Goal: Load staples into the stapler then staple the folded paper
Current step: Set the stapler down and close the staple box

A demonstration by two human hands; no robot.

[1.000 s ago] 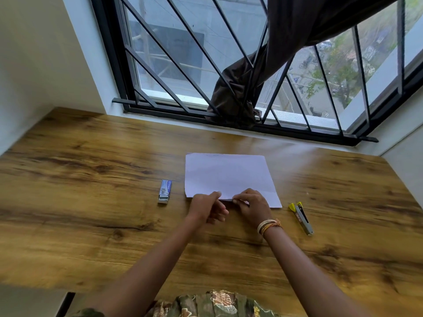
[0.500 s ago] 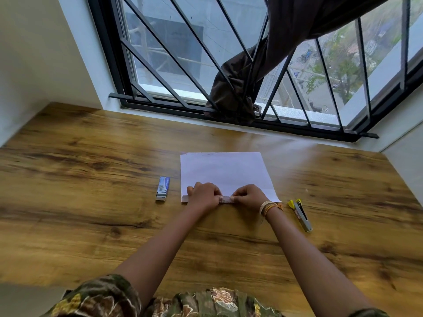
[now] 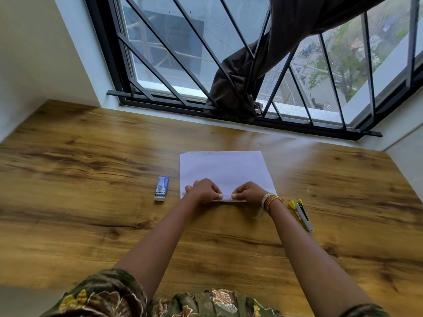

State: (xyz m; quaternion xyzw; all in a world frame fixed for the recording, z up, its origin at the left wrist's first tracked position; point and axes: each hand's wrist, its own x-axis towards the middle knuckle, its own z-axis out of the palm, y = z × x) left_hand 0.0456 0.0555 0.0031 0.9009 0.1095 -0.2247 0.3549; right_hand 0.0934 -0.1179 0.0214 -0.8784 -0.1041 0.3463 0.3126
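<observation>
A white sheet of paper (image 3: 225, 170) lies flat on the wooden table (image 3: 91, 213). Its near edge is turned up into a narrow folded strip. My left hand (image 3: 203, 191) and my right hand (image 3: 248, 193) both pinch that strip, thumbs pressing it down side by side. A small blue and white staple box (image 3: 162, 188) lies to the left of the paper, its tray slid partly out. The stapler (image 3: 301, 213), silver with yellow ends, lies on the table just right of my right wrist, untouched.
A barred window (image 3: 229, 65) runs along the far side of the table, with a dark curtain (image 3: 240, 88) bunched on the sill. White walls close in at the left and right. Bare wood lies on both sides of the paper.
My hands have moved from the paper's near edge onto it, rolling that edge up into a narrow fold. The box and stapler have not moved.
</observation>
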